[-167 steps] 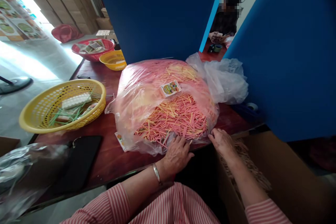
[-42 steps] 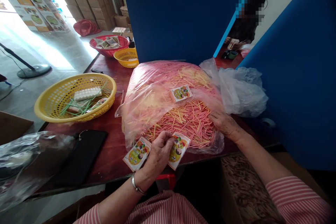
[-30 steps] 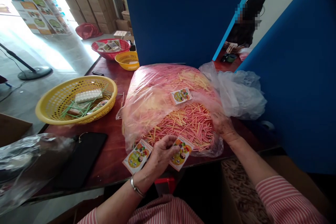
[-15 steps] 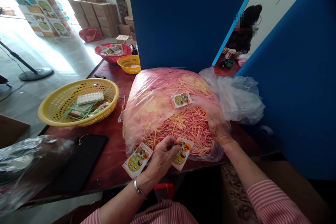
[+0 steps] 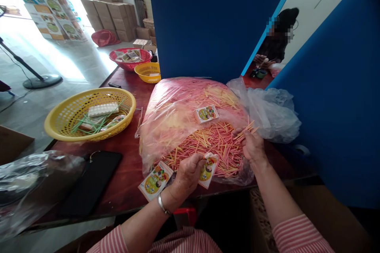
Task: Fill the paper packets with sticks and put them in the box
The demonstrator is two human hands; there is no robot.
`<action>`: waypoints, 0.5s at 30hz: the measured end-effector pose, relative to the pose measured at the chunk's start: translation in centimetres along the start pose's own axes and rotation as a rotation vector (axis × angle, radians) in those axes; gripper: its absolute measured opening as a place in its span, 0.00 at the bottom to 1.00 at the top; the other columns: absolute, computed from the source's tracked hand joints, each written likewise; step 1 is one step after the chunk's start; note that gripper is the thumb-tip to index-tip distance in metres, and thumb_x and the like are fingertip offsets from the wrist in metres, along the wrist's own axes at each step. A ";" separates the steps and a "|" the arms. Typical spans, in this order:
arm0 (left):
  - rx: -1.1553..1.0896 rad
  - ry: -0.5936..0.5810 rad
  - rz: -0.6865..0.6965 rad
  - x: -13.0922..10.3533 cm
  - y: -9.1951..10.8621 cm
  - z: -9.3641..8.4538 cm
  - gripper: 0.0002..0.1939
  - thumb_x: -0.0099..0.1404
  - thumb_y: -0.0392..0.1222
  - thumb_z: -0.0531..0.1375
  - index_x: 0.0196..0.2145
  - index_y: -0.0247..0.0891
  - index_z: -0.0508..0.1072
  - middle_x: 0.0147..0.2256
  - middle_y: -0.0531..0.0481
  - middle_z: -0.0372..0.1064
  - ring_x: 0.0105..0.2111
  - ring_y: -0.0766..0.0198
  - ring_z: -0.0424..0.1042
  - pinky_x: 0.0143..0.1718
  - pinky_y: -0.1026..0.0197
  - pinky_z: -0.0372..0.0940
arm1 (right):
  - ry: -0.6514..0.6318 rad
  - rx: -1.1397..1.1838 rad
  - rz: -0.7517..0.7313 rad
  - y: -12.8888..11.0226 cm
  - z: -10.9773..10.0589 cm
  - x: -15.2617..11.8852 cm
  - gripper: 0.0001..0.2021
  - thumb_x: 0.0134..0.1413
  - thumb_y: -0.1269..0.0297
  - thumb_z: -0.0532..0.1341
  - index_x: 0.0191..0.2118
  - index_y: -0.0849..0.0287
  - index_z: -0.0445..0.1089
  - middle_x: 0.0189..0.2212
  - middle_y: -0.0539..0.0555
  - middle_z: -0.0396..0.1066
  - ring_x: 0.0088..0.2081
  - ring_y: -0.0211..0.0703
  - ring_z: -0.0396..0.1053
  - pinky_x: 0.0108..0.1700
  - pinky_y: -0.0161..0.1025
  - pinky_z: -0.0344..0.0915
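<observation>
My left hand [image 5: 187,174] is closed on the upper edge of a small printed packet [image 5: 208,170] at the table's front edge; the packet's top looks parted. Over the right side of a large clear bag [image 5: 166,120], my right hand [image 5: 252,142] pinches several pink and yellow sticks [image 5: 246,129]. Loose pink and yellow sticks [image 5: 212,146] show in the bag's opening between my hands. One more printed packet [image 5: 206,114] lies on top of the bag. Left of my left hand, another packet [image 5: 155,180] rests by the bag's front left corner.
On the left stands a yellow basket [image 5: 89,136] with green sticks and a white tray. A black pouch [image 5: 96,182] and a plastic-wrapped item [image 5: 35,174] lie nearer. Crumpled clear plastic [image 5: 271,114] is at right. Blue panels [image 5: 202,19] rise behind; a person [image 5: 274,43] sits beyond.
My right hand has come up out of the sticks with several of them between its fingers. The packet in my left hand has tilted, and its top edge now looks parted.
</observation>
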State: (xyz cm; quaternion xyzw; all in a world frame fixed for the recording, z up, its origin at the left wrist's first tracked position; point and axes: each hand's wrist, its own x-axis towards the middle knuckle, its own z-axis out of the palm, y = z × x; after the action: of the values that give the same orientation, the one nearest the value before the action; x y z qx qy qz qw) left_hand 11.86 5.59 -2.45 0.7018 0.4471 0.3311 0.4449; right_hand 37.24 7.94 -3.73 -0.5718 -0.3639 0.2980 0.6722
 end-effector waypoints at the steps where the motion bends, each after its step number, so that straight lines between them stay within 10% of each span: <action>1: 0.026 -0.014 0.026 0.2 0.1 0.0 0.10 0.63 0.40 0.52 0.26 0.38 0.67 0.23 0.55 0.64 0.24 0.70 0.62 0.29 0.67 0.57 | -0.024 0.145 0.073 -0.2 0.5 -0.3 0.07 0.49 0.60 0.60 0.33 0.57 0.65 0.24 0.48 0.72 0.27 0.41 0.70 0.34 0.41 0.67; 15: -0.492 -0.137 -0.358 0.7 -0.3 1.2 0.07 0.55 0.43 0.59 0.27 0.36 0.69 0.21 0.58 0.61 0.20 0.73 0.58 0.21 0.69 0.55 | -0.193 0.424 0.101 -4.2 6.9 -6.7 0.06 0.52 0.62 0.62 0.36 0.53 0.66 0.29 0.45 0.72 0.32 0.40 0.74 0.41 0.44 0.69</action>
State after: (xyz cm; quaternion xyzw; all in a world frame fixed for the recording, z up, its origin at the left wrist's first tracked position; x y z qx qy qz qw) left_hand 13.07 5.87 -3.12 0.5039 0.4390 0.2975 0.6818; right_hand 27.68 5.58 -0.03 -0.4043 -0.3264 0.4543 0.7236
